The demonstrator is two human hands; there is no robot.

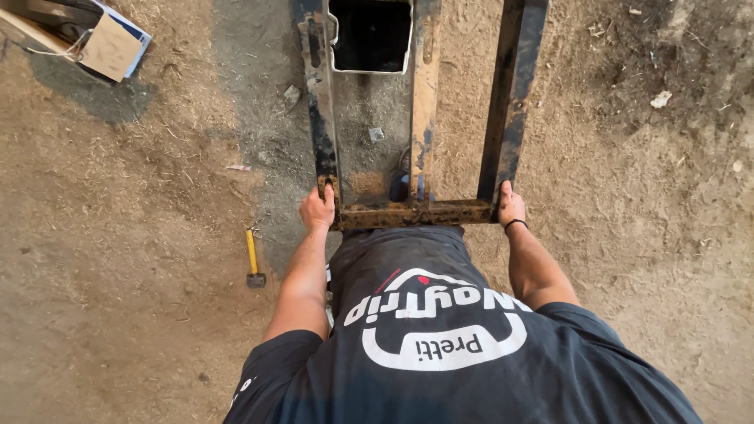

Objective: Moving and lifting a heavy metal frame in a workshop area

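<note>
Down at the near end of a long rusty steel frame (pixel 424 118), made of dark parallel bars joined by a crossbar, both hands have hold. The left hand (pixel 317 208) is wrapped around the corner where the left bar meets the rusted crossbar, fingers curled shut over the metal. The right hand (pixel 510 206) is closed on the opposite corner, at the foot of the right bar, thumb lying up along the steel; a thin black band sits on that wrist. Between the two grips runs the crossbar, just above the belly of the person's dark printed T-shirt (pixel 440 345), and the middle bar rises from it about midway between the hands. The frame stretches away from the hands over a dusty floor strewn with sawdust (pixel 628 157). Far up from the left grip, between the left and middle bars, sits a white-rimmed rectangular box with a dark inside (pixel 371 35).

Outward of the left hand and somewhat nearer the body, well apart from it, a small hammer with a yellow handle and dark head (pixel 252 259) lies on the floor. Much farther out and up from that same hand, an open brown cardboard box (pixel 94 39) rests at the edge of view.
</note>
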